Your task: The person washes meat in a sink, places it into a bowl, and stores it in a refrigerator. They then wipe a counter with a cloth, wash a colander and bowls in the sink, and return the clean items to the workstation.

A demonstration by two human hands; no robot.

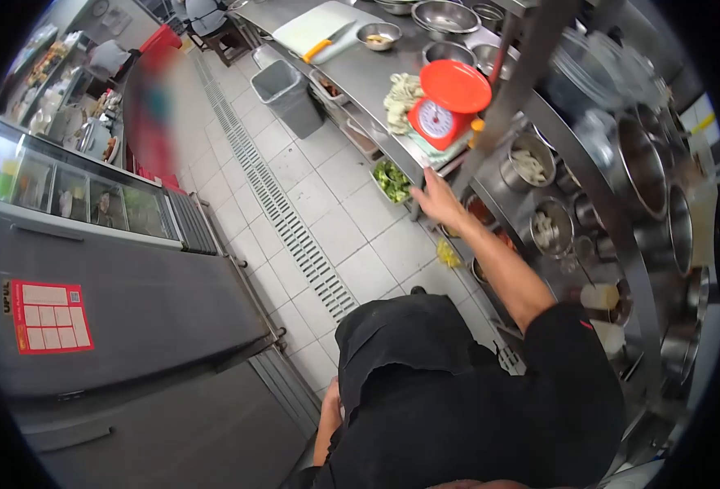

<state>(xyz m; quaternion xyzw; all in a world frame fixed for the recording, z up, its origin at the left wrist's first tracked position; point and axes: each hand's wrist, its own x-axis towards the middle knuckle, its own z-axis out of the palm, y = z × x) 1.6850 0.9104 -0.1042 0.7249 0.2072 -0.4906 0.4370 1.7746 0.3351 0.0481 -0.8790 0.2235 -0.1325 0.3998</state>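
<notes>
My right hand (pixel 437 200) reaches out to the steel counter's edge, thumb apart from the fingers, with nothing visible in it. Just beyond it stands a red kitchen scale (pixel 437 122) with a round white dial and a red pan (pixel 455 86) on top. A crumpled pale cloth (pixel 403 102) lies beside the scale. Below the counter edge, near my right hand, is a container of chopped greens (pixel 392 180). My left hand (pixel 332 396) hangs low by my black apron (pixel 400 330), which partly covers it; its fingers are hidden.
On the counter are a white cutting board (pixel 315 31), a yellow-handled knife (pixel 318 50) and metal bowls (pixel 445 16). A grey bin (pixel 282 88) stands on the tiled floor beside a drain grate (pixel 274 208). Steel shelving holds pots at right; a refrigerated counter (pixel 115 285) is left. People are at the back.
</notes>
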